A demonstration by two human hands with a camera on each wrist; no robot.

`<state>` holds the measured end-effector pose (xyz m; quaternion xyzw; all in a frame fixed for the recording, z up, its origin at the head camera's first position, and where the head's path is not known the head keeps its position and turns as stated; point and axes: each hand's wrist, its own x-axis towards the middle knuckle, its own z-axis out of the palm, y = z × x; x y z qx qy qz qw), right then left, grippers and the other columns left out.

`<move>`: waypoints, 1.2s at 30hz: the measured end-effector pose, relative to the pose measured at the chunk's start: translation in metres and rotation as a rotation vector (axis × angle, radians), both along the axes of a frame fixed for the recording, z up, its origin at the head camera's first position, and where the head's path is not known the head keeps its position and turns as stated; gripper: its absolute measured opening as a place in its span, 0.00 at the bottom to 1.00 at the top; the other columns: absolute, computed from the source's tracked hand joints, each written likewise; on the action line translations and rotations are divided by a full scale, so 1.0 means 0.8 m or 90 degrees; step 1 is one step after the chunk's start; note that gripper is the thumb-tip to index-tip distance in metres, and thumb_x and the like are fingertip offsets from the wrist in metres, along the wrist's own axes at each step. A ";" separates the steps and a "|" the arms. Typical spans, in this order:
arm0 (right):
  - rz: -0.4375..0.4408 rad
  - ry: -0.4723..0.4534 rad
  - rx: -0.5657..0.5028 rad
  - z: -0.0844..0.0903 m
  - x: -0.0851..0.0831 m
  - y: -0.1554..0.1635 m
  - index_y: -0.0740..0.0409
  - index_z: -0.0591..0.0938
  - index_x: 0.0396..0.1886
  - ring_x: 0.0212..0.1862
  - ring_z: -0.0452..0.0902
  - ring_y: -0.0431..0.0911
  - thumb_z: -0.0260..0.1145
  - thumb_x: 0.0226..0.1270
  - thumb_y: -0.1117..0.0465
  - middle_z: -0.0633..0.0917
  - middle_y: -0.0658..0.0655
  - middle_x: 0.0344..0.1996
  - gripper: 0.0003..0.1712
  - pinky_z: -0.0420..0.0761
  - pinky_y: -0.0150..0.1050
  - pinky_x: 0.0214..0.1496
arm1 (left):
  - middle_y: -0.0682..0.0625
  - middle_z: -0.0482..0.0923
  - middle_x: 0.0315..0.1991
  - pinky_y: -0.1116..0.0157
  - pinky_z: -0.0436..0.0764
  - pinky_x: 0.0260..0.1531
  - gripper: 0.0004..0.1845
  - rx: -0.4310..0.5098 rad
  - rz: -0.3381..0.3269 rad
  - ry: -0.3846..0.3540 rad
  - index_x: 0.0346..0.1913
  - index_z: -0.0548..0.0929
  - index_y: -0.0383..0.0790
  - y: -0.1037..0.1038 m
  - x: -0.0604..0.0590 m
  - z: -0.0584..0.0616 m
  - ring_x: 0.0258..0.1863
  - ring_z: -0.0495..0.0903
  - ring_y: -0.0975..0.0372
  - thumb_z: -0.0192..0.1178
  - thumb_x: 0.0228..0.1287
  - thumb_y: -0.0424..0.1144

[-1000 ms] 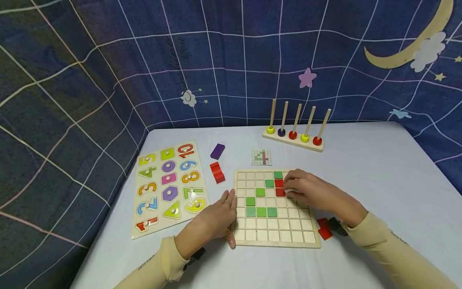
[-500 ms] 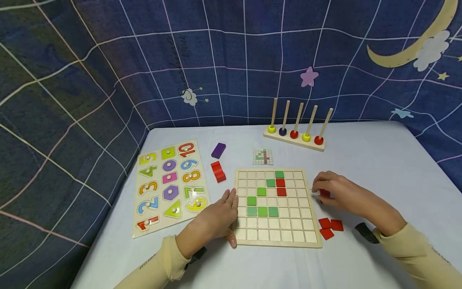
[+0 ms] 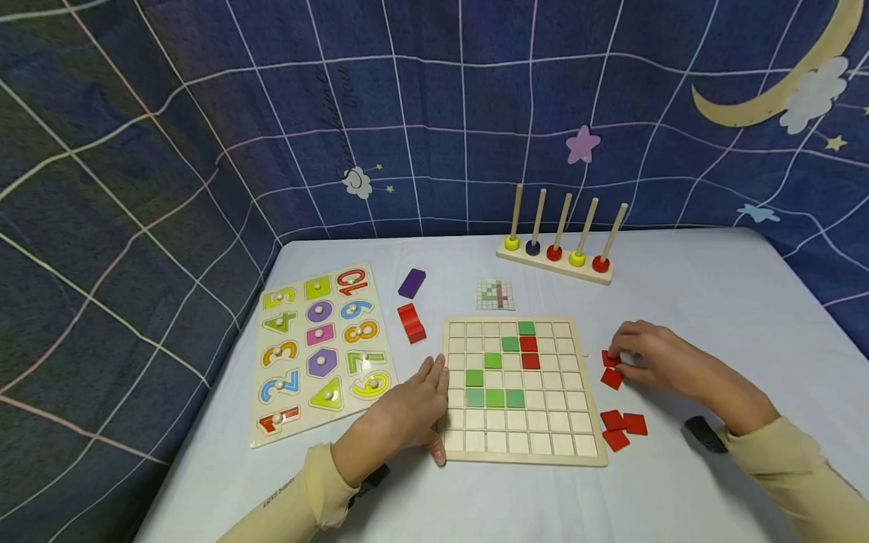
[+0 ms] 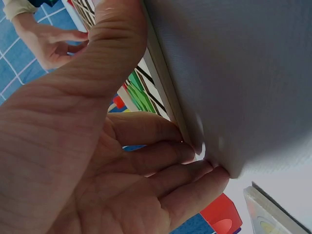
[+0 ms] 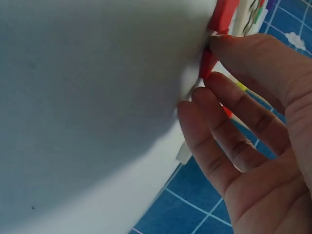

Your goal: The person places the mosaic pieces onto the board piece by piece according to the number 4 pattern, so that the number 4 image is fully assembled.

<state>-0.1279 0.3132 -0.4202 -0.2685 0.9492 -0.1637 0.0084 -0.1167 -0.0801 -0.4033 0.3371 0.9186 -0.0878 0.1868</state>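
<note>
A wooden grid board [image 3: 543,422] lies in the middle of the table. It carries a diagonal and row of green tiles [image 3: 494,397] and two red tiles [image 3: 529,352]. My left hand [image 3: 434,392] rests flat against the board's left edge [image 4: 165,92], fingers straight. My right hand [image 3: 621,356] is on the table just right of the board, and its fingertips pinch a red tile [image 3: 607,358] [image 5: 207,63]. A second red tile [image 3: 612,378] lies just below it, and three more [image 3: 624,428] sit nearer to me.
A number puzzle board [image 3: 319,347] lies at the left. Between it and the grid are a purple block [image 3: 411,283] and a red block [image 3: 409,322]. A small pattern card [image 3: 493,294] and a peg rack with coloured beads [image 3: 557,253] stand behind the grid.
My right hand has left the grid board and moved right and down to the loose red tiles on the table. The left hand has stayed put.
</note>
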 end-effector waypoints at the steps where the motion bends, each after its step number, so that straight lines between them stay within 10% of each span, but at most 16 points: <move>1: -0.001 -0.003 -0.003 -0.001 -0.001 0.000 0.52 0.91 0.37 0.40 0.79 0.41 0.82 0.56 0.70 0.87 0.48 0.38 0.12 0.91 0.40 0.43 | 0.32 0.60 0.83 0.58 0.70 0.81 0.69 0.000 -0.003 0.001 0.80 0.65 0.25 0.000 0.000 0.000 0.84 0.62 0.44 0.81 0.39 0.64; 36: 0.178 0.117 -0.023 0.000 0.003 -0.112 0.53 0.88 0.36 0.42 0.73 0.40 0.79 0.61 0.69 0.82 0.50 0.37 0.09 0.84 0.33 0.41 | 0.31 0.59 0.84 0.58 0.69 0.82 0.69 0.013 -0.007 -0.001 0.80 0.64 0.24 -0.002 -0.001 -0.003 0.85 0.61 0.43 0.81 0.39 0.64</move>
